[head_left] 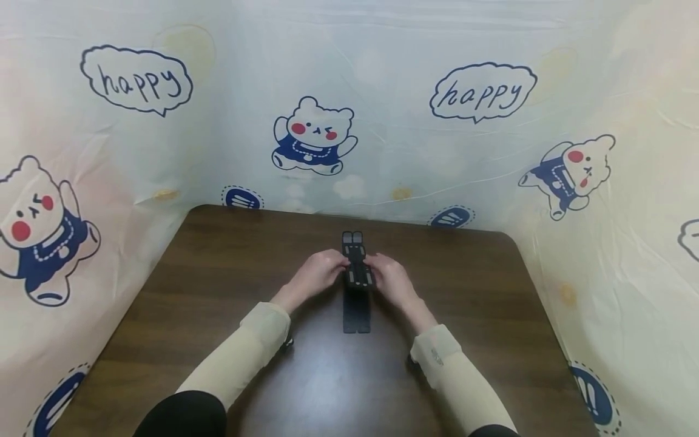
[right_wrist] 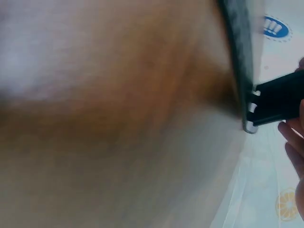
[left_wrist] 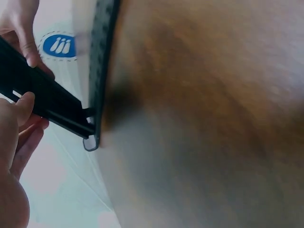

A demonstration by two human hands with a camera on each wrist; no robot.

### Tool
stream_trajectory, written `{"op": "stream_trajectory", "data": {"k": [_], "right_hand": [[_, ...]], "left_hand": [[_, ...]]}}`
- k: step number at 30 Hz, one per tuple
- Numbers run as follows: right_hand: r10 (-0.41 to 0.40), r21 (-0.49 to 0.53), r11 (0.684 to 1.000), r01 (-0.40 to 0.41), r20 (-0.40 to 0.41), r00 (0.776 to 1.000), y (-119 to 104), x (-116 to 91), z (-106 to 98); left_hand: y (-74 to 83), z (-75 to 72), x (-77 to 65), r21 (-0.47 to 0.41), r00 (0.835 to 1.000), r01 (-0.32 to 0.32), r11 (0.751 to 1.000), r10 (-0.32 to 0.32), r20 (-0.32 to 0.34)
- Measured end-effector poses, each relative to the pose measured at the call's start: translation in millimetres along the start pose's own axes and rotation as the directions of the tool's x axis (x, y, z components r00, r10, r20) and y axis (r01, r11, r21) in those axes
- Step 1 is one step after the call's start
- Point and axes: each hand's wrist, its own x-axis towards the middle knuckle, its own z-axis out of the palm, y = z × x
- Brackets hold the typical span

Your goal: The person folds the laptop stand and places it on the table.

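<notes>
A black folding stand (head_left: 357, 312) lies with its long flat strip on the table, pointing away from me. One hinged part (left_wrist: 52, 99) rises at a slant from the strip's far end, as both wrist views show. My left hand (head_left: 324, 268) pinches the left edge of the raised part, thumb on its face in the left wrist view. On the opposite edge, my right hand (head_left: 392, 278) holds it between thumb and fingers. Slots and lighter strips mark the raised panel (head_left: 358, 276). In the right wrist view the right hand (right_wrist: 295, 142) is partly cut off by the frame.
The brown wooden table (head_left: 464, 291) has rounded far corners. A pale printed curtain (head_left: 393, 152) with cartoon bears hangs behind it and along both sides. The stand is near the table's far edge.
</notes>
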Motion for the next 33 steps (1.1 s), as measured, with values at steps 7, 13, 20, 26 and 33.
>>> {"op": "stream_trajectory", "data": {"k": [7,13,20,26,33], "right_hand": [[-0.249,-0.273,0.933,0.236,-0.015,0.968,4,-15,11],[-0.31,-0.377,0.875,0.303,0.045,0.95,3,-23,15],[-0.276,-0.429,0.851,0.303,0.125,0.953,-2,-27,16],[-0.236,-0.454,0.836,0.309,0.212,0.948,-2,-29,18],[-0.27,-0.491,0.795,0.356,0.24,0.933,3,-29,23]], "left_hand": [[-1.0,6.9,-10.9,0.238,0.976,-0.22,0.946,0.216,0.042],[1.5,6.3,-18.1,0.369,0.947,-0.32,0.873,0.286,0.144],[-2.9,10.2,-22.5,0.422,0.928,-0.371,0.827,0.31,0.208],[-5.5,13.1,-25.9,0.445,0.934,-0.351,0.824,0.276,0.225],[-8.4,17.1,-25.0,0.424,0.951,-0.267,0.865,0.166,0.261]]}}
